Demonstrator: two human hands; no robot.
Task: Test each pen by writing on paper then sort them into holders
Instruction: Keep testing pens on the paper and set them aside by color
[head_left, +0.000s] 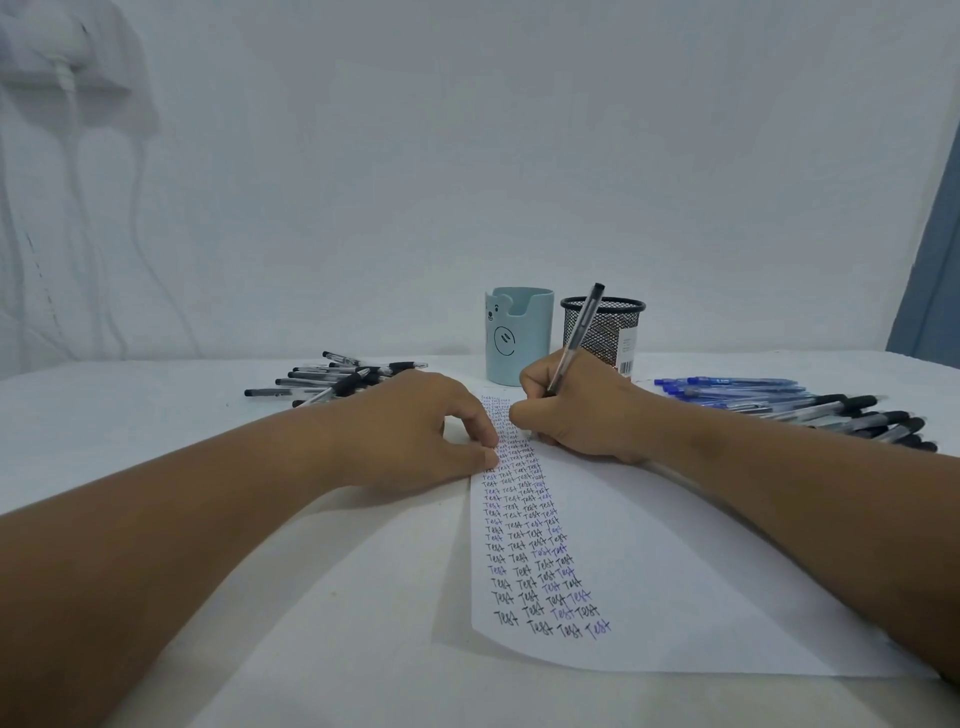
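Observation:
My right hand (576, 410) grips a clear pen with a black cap end (581, 330), tip down near the top of the white paper (675, 571). The sheet carries several columns of the word "Test" in black and blue ink. My left hand (415, 431) rests on the paper's left edge, with curled fingers pressing the sheet down. Behind the hands stand a light blue bear-face holder (511, 332) and a black mesh holder (608, 332). The pen tip itself is hidden by my right hand.
A pile of black pens (332, 382) lies at the back left on the white table (130, 415). At the right lies a pile of blue pens (727, 389) and black-capped pens (862, 421). A white wall rises behind, with a blue curtain (930, 270) at the right.

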